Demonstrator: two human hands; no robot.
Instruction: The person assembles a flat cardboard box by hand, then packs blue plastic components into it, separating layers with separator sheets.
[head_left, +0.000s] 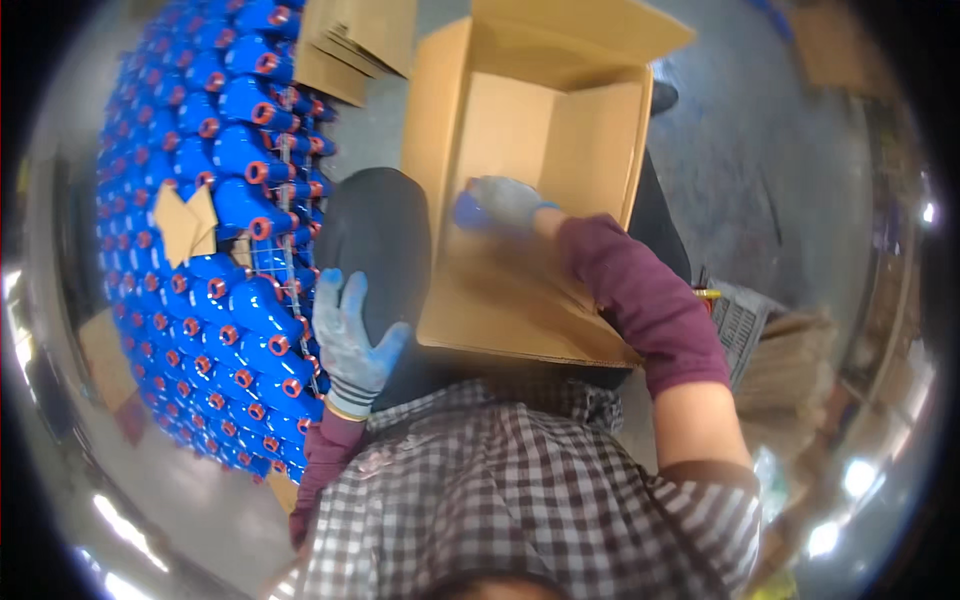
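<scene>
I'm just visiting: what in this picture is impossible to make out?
All in the head view:
Right hand: motion blur hides whether the blue at its fingertips is glove or something held.
Cardboard box: the right hand and forearm cover part of its inside.
Left hand: from above, its contact with the dark-clad knee can't be told.
Blue bottle-shaped pieces: the outermost are too small for detail.

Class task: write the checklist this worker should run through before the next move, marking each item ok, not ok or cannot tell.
1. Carton open: ok, its mouth faces up.
2. Left hand free: ok, fingers spread, nothing seen in it.
3. Right hand clear of the carton: not ok, it is inside.
4. Right hand empty: cannot tell, it is blurred.
5. Blue pieces within reach: probably ok, stacked beside the left hand.
6. Both hands gloved: ok.
</scene>
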